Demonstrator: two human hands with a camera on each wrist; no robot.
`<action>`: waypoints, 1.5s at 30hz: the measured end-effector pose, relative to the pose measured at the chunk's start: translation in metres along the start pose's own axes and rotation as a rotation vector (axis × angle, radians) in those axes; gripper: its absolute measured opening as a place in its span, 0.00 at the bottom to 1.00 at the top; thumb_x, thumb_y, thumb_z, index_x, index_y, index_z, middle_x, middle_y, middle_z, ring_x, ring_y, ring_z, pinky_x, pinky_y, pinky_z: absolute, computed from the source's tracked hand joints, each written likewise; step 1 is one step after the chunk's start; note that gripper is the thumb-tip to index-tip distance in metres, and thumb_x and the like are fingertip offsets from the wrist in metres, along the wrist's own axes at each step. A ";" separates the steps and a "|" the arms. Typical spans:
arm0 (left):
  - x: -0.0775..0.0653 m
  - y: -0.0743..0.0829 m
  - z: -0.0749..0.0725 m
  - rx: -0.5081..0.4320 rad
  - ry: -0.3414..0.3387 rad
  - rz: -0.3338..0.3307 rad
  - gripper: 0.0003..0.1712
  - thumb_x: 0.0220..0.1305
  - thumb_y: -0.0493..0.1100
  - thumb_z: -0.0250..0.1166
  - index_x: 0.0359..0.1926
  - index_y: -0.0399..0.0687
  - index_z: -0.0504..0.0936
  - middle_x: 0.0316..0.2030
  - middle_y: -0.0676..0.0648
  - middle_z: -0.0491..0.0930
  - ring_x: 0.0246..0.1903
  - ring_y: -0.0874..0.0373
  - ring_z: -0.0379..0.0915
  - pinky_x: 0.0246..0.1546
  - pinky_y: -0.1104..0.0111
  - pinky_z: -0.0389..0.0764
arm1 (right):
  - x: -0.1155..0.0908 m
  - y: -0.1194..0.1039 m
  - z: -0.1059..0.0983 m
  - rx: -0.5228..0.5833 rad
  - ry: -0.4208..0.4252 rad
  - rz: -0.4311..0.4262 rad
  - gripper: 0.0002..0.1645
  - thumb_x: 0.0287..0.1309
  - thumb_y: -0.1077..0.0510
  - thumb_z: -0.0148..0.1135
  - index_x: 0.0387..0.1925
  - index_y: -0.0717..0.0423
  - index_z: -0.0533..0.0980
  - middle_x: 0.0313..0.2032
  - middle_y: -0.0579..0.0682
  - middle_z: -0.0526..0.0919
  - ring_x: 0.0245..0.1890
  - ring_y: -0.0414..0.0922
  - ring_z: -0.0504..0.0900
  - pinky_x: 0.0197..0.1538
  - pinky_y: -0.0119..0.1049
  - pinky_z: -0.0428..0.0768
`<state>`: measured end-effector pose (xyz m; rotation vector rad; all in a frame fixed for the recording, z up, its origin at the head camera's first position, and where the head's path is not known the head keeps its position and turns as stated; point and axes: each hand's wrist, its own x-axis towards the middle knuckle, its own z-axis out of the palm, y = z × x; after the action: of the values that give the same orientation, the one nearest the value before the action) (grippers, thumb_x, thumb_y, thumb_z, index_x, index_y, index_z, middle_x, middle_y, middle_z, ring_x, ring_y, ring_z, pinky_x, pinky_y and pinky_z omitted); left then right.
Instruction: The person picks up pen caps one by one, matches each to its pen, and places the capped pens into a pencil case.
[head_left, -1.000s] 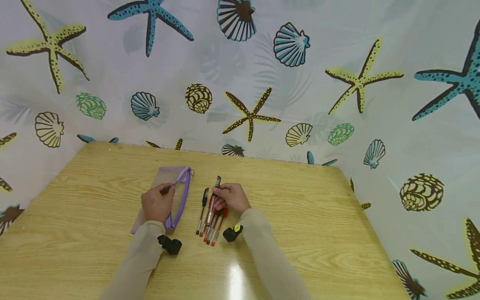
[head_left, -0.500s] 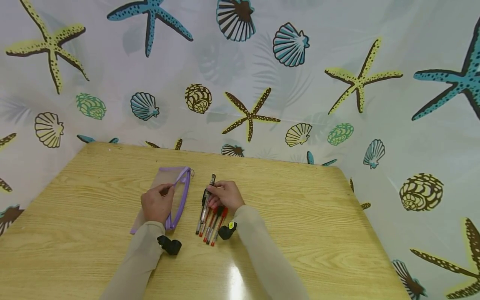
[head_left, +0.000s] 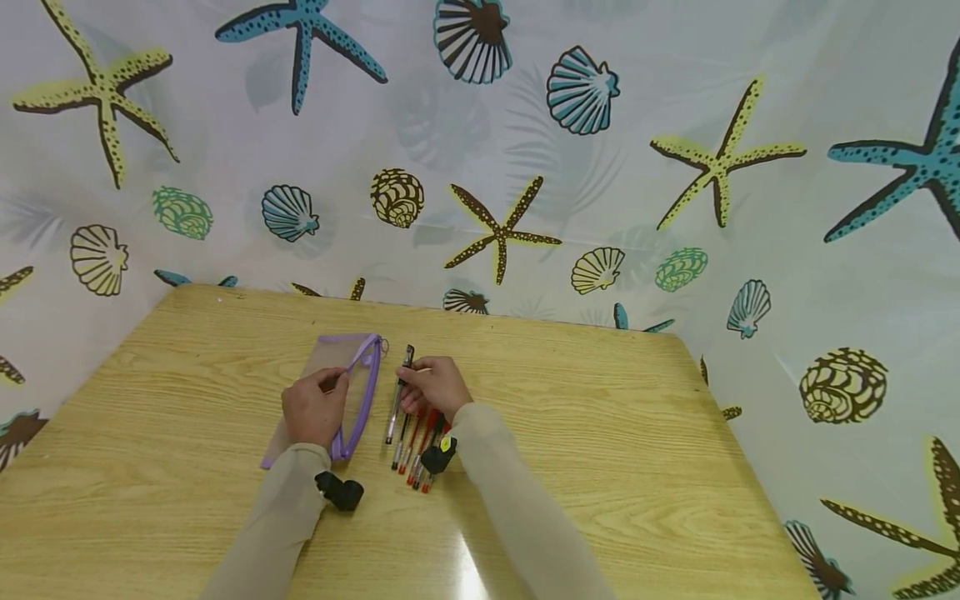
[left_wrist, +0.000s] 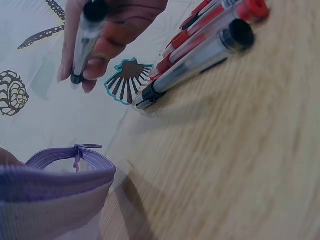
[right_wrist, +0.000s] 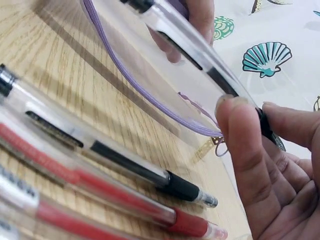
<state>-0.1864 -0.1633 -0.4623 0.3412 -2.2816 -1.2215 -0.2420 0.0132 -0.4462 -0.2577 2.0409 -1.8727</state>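
Note:
My left hand (head_left: pixel 315 408) pinches the upper edge of a see-through zip pencil pouch (head_left: pixel 363 408) with purple trim. Its mouth stands open on the right side, as the left wrist view also shows at the purple zip band (left_wrist: pixel 55 172). My right hand (head_left: pixel 438 387) holds a clear-barrelled black gel pen (head_left: pixel 394 407) between thumb and fingers, near the capped end, tilted and off the table. In the right wrist view this pen (right_wrist: pixel 185 47) is above the pouch's purple edge (right_wrist: pixel 130 82). Several black and red pens (head_left: pixel 412 454) lie side by side under and beside the right hand.
The wooden table (head_left: pixel 600 433) carries the pouch and pens. Behind and to the right hangs a white cloth (head_left: pixel 525 150) printed with starfish and shells. A small black wrist camera (head_left: pixel 341 492) sits on the left sleeve, another wrist camera (head_left: pixel 438 456) on the right.
My right hand has moved left with the black pen, from over the row of pens to the gap beside the pouch. The left hand and the pouch have stayed put.

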 end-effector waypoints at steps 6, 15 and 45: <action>0.001 0.000 0.000 0.003 0.005 -0.003 0.09 0.63 0.37 0.64 0.40 0.36 0.87 0.33 0.37 0.85 0.33 0.45 0.83 0.35 0.53 0.81 | 0.007 -0.003 0.010 0.013 -0.017 -0.012 0.19 0.66 0.61 0.58 0.45 0.78 0.76 0.19 0.53 0.80 0.14 0.41 0.80 0.26 0.41 0.83; 0.002 0.000 0.001 0.001 0.018 0.011 0.10 0.63 0.37 0.64 0.40 0.35 0.87 0.33 0.36 0.85 0.32 0.44 0.83 0.34 0.53 0.80 | 0.014 -0.005 0.027 -0.032 0.023 0.037 0.14 0.65 0.60 0.59 0.38 0.71 0.79 0.18 0.54 0.80 0.12 0.41 0.79 0.27 0.45 0.83; 0.002 0.001 0.001 -0.004 0.031 0.014 0.09 0.61 0.38 0.65 0.38 0.35 0.87 0.31 0.37 0.86 0.31 0.45 0.83 0.35 0.53 0.79 | 0.030 -0.006 0.057 -0.188 0.035 0.090 0.17 0.64 0.53 0.61 0.34 0.66 0.83 0.20 0.56 0.84 0.12 0.40 0.79 0.24 0.36 0.81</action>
<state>-0.1887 -0.1633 -0.4609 0.3401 -2.2516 -1.2054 -0.2482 -0.0510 -0.4479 -0.1792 2.2162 -1.6462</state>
